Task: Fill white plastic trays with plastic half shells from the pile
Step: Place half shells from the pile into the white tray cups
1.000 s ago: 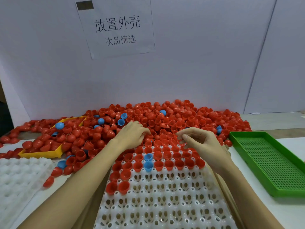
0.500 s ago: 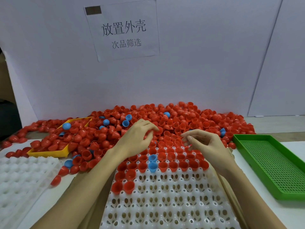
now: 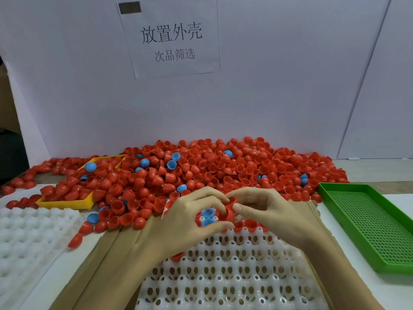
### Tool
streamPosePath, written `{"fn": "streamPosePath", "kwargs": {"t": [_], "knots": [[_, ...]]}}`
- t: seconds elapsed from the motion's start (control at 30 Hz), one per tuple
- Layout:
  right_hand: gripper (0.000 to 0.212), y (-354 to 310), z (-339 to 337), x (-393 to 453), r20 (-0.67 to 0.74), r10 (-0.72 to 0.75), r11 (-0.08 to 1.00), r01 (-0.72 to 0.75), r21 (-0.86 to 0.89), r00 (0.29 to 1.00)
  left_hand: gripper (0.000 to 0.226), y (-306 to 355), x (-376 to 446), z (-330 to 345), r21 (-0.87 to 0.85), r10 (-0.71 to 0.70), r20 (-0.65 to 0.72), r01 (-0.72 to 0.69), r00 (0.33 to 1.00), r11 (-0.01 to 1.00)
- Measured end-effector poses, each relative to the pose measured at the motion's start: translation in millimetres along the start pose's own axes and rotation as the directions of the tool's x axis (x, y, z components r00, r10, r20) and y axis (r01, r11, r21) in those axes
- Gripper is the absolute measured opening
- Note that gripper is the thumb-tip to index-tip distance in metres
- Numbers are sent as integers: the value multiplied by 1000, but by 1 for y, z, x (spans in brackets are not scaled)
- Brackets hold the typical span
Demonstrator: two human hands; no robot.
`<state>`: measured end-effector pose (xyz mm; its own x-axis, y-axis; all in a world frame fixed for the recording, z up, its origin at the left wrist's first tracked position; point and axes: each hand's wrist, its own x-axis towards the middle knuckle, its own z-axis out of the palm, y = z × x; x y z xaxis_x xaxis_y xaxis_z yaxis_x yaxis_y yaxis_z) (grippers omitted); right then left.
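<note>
A: Both hands meet over the far rows of the white tray (image 3: 234, 274). The left hand (image 3: 187, 222) and the right hand (image 3: 268, 211) have their fingers curled round red half shells (image 3: 226, 212), held just above the sockets. Whether it is one shell or a few nested together cannot be told.

B: How will they handle?

A: Probably very light, thin and stiff, smooth enough to slip. They look best pinched at the open rim, dome down, then pressed into a socket. A hard squeeze may flex the rim.

B: And the supply?

A: The pile (image 3: 201, 168) lies just beyond the tray against the back board, mostly red with a few blue half shells (image 3: 172, 164) mixed in.

B: The containers?

A: The tray under the hands has red shells and a blue one (image 3: 208, 213) seated in its far rows; the near rows are bare sockets. A second white tray (image 3: 26, 238) at the left holds nothing visible. The yellow tray (image 3: 67, 203), half buried by the pile, has red shells and a blue one in it. The green perforated tray (image 3: 366, 222) at the right shows only its mesh.
</note>
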<state>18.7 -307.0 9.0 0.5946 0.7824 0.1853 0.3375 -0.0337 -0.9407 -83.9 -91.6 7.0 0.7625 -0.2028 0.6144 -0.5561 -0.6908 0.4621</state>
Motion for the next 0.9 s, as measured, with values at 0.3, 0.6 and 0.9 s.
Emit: {"fn": "streamPosePath", "kwargs": {"t": [0.3,0.6,0.9], "knots": [[34,4,1,2,-75,43,994,-35,101,996,19,-5,0,0,-51,-235,-68,232,970,971],[33,0,13,2,23,24,1000,-24,-10,999,9,0,1,5,-247,-437,27,429,899,869],[18,2,-4,0,-64,-3,1000,4,5,998,12,-14,-2,-28,98,-253,84,245,964,965]]}}
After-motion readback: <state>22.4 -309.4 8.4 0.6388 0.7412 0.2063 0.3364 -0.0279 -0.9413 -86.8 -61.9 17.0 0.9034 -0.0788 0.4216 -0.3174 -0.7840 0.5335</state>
